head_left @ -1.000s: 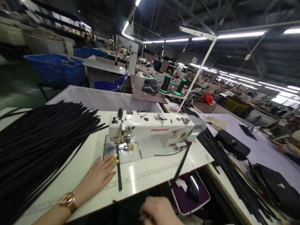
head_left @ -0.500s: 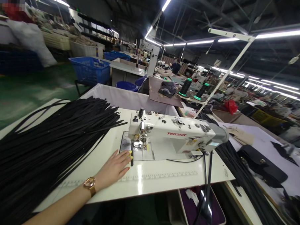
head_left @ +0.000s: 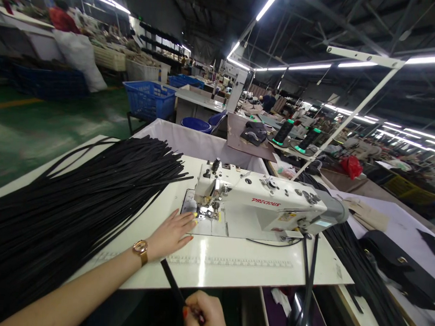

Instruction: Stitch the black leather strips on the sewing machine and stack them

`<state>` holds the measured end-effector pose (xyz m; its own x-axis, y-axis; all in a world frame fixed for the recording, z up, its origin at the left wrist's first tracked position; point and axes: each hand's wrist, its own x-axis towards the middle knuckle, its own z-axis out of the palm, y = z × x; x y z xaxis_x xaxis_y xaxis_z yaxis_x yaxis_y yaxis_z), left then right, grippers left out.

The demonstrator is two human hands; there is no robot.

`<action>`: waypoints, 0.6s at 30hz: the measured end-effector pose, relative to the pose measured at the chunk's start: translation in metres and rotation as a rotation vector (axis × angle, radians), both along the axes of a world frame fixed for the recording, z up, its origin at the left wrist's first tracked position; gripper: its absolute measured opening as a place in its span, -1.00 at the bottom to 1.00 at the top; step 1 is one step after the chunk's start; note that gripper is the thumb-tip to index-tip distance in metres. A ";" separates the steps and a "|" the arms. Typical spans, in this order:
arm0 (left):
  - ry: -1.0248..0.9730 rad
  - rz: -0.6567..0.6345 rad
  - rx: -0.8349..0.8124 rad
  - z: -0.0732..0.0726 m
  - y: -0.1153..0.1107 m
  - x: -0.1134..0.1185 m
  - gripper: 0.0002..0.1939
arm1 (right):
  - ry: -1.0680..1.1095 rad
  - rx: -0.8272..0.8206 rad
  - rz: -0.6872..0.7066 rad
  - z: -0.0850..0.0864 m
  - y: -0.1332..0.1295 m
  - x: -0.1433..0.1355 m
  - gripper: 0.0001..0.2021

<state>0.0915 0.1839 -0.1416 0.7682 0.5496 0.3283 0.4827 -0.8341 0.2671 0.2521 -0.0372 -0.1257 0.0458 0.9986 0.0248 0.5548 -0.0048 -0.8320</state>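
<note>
My left hand (head_left: 173, 234), with a gold watch (head_left: 140, 249) on the wrist, lies flat on the white sewing table (head_left: 234, 272), fingers stretched out. Its fingertips are beside the presser foot of a white sewing machine (head_left: 237, 197). At the table's front edge my right hand (head_left: 207, 314) is closed on a narrow black strap (head_left: 172, 282). The strap's free end points up and left over the tabletop, below my left hand. Something small and dark shows within the right fingers, too blurred to name. A thick bundle of black straps (head_left: 75, 190) covers the table's left side.
Behind the table are a blue crate (head_left: 150, 100) and a blue round lid (head_left: 196, 125). Black thread cones (head_left: 284, 132) stand beyond the machine. More black straps hang to its right, near a black bag piece (head_left: 396, 262). A purple-lined bin (head_left: 274, 309) sits below the table.
My right hand has come into view at the bottom with a black strap. The short black piece beside my left fingertips no longer shows. The view has shifted left.
</note>
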 end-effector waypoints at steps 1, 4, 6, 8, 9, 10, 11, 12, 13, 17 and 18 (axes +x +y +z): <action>0.000 0.001 0.000 -0.001 0.002 0.001 -0.57 | 0.006 0.047 0.064 0.003 0.009 0.003 -0.82; 0.013 0.000 0.000 -0.001 0.007 0.002 -0.57 | -0.011 0.134 0.153 0.012 0.031 0.011 -0.81; 0.027 -0.001 0.000 0.002 0.008 0.003 -0.58 | -0.047 0.160 0.153 0.017 0.039 0.012 -0.81; 0.033 0.000 0.003 0.005 0.007 0.004 -0.58 | -0.060 0.183 0.153 0.016 0.045 0.012 -0.82; 0.031 -0.001 0.005 0.006 0.006 0.004 -0.58 | -0.054 0.188 0.155 0.015 0.047 0.011 -0.82; 0.025 0.000 0.007 0.007 0.005 0.005 -0.58 | -0.043 0.189 0.156 0.012 0.050 0.011 -0.81; 0.017 -0.001 0.008 0.007 0.004 0.004 -0.58 | -0.031 0.187 0.155 0.010 0.052 0.010 -0.80; 0.011 -0.002 0.007 0.006 0.004 0.004 -0.58 | -0.020 0.185 0.153 0.007 0.055 0.009 -0.80; 0.006 -0.005 0.004 0.005 0.005 0.004 -0.58 | -0.011 0.181 0.148 0.005 0.057 0.009 -0.80; -0.035 -0.037 -0.043 0.001 0.023 0.001 -0.59 | 0.032 0.148 0.077 0.002 0.062 0.009 -0.84; -0.056 -0.030 -0.060 0.001 0.032 0.001 -0.62 | 0.045 0.136 0.062 0.003 0.063 0.009 -0.85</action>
<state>0.0923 0.2164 -0.1403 0.7659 0.5467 0.3384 0.4405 -0.8296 0.3432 0.2610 0.0254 -0.1226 -0.0114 0.9871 0.1597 0.5127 0.1429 -0.8466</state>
